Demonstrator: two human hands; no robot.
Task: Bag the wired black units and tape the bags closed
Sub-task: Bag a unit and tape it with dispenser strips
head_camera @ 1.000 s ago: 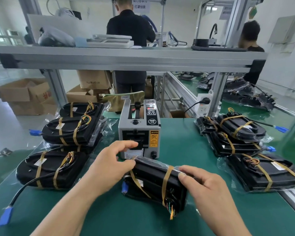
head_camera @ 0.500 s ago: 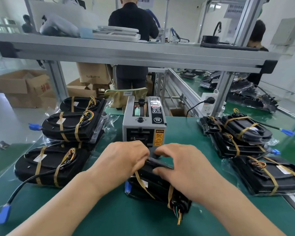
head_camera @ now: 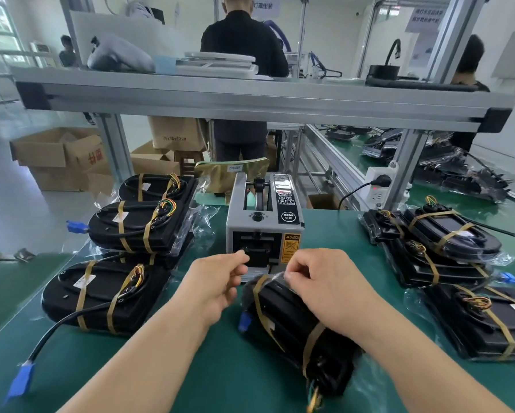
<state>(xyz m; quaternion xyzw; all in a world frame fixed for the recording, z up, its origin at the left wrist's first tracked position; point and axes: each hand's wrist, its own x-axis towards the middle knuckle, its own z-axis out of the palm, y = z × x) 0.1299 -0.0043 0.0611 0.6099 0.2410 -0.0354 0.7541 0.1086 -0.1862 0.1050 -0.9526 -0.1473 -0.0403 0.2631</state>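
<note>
A black unit [head_camera: 283, 311] wrapped in tan straps, with a blue plug and coloured wires, lies in a clear bag on the green mat in front of me. My right hand [head_camera: 318, 284] rests on its far end, fingers curled, pinching the folded bag flap down. My left hand [head_camera: 217, 281] reaches to the mouth of the grey tape dispenser [head_camera: 265, 222], thumb and forefinger pinched together at the outlet. The clear tape between them is hard to make out.
Black units lie to the left: one unbagged [head_camera: 107, 293] with a trailing cable, more stacked behind [head_camera: 137, 225]. Bagged units are piled on the right [head_camera: 446, 236]. An aluminium shelf beam [head_camera: 250, 99] crosses overhead. People stand beyond it.
My left hand left the top of the unit and moved forward to the dispenser mouth. My right hand shifted along the bag's folded end. The view moved closer.
</note>
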